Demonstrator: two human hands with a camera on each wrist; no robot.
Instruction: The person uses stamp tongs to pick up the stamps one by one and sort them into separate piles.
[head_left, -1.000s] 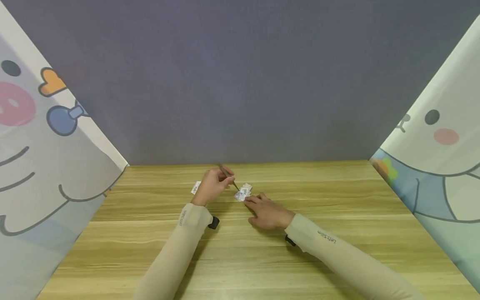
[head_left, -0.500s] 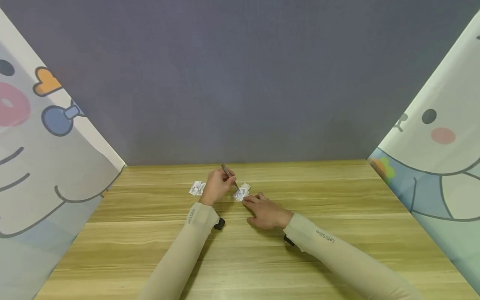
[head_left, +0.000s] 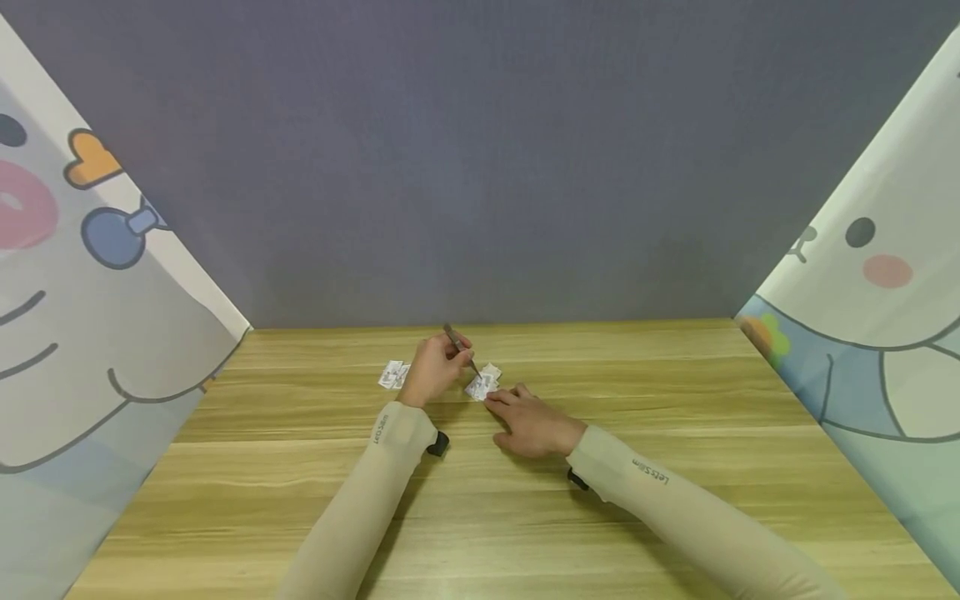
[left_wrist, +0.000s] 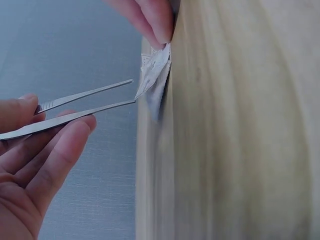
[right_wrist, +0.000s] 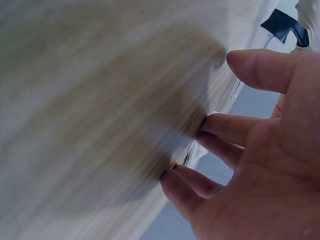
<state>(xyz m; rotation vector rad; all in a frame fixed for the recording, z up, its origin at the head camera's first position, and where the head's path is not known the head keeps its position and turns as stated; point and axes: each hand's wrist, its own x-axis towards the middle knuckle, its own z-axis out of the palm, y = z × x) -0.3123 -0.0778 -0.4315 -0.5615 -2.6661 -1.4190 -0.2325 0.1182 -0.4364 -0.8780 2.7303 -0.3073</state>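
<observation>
Metal tweezers [head_left: 454, 340] are held in my left hand [head_left: 433, 368], pinched between thumb and fingers. Their two tips stand apart at the edge of a small pile of printed white paper pieces [head_left: 482, 385]. In the left wrist view, one piece [left_wrist: 154, 71] is raised at an angle, its corner beside the lower arm of the tweezers [left_wrist: 107, 107]. My right hand [head_left: 534, 427] lies palm down, its fingertips pressing the near right edge of the pile. The right wrist view shows its fingers [right_wrist: 232, 127] extended, touching the tabletop and paper.
More white printed pieces [head_left: 392, 374] lie on the wooden table [head_left: 480, 517], left of my left hand and partly hidden by it. A grey panel [head_left: 480, 167] rises behind the table. Cartoon-printed walls stand at left [head_left: 150, 350] and right [head_left: 892, 333].
My left hand has shifted slightly right with the tweezers, uncovering more of the pieces at left. The tweezers' tips moved a little over the pile. My right hand has stayed in place.
</observation>
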